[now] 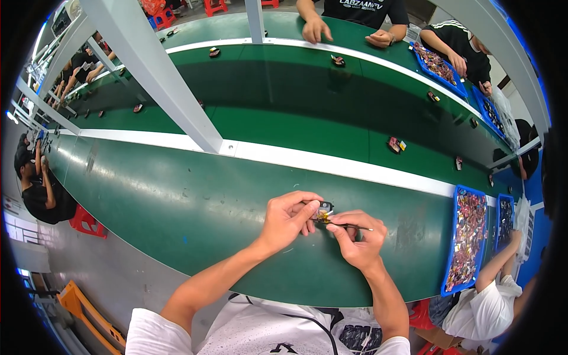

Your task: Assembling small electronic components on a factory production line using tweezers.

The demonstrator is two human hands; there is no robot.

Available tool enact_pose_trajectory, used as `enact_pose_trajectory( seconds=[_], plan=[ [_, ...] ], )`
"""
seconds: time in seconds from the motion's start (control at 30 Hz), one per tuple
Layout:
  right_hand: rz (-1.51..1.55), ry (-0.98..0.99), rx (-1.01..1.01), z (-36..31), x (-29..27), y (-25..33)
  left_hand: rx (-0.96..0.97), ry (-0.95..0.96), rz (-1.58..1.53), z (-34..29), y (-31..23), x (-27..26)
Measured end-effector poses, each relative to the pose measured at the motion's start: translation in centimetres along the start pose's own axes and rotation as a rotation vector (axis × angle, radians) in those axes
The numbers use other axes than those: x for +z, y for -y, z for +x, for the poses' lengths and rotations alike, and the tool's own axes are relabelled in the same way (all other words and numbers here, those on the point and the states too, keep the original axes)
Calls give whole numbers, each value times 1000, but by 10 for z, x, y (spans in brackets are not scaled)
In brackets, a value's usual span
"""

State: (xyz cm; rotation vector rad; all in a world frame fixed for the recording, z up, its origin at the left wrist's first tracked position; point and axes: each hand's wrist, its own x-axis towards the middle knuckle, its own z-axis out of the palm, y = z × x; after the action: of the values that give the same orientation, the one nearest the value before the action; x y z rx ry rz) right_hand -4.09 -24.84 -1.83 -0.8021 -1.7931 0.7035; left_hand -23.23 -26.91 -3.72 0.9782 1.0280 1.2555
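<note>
Wht speckled short-slv tee (236,328) w/ thin blk line (300,316) across front, blk print (285,348); hands (283,222) (362,241) bare.

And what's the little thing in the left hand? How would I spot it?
Find the green table, this side of the long white rail. Above it, the left hand holds a small black-edged part, right hand alongside. Unlike the similar-looking parts lying beyond the rail, it's hand-held.

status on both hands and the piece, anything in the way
Left hand holds small dark device; right hand, thin tool at its edge. Nothing visibly blocking.
</note>
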Motion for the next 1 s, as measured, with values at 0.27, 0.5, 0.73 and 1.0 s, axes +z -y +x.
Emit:
enact_pose_trajectory(
  seconds=[0.27,0.5,0.73,1.0],
  plan=[
    [-18,5,-4,2,1,3,-4,5,21,-1,-2,1],
    [-23,10,10,1,0,4,-8,13,14,-1,0,0],
    [-12,-3,36,0,0,9,-99,42,-44,1,-2,-3],
    [-35,-22,-22,0,2,8,-86,103,-30,2,-5,-2]
  ],
)
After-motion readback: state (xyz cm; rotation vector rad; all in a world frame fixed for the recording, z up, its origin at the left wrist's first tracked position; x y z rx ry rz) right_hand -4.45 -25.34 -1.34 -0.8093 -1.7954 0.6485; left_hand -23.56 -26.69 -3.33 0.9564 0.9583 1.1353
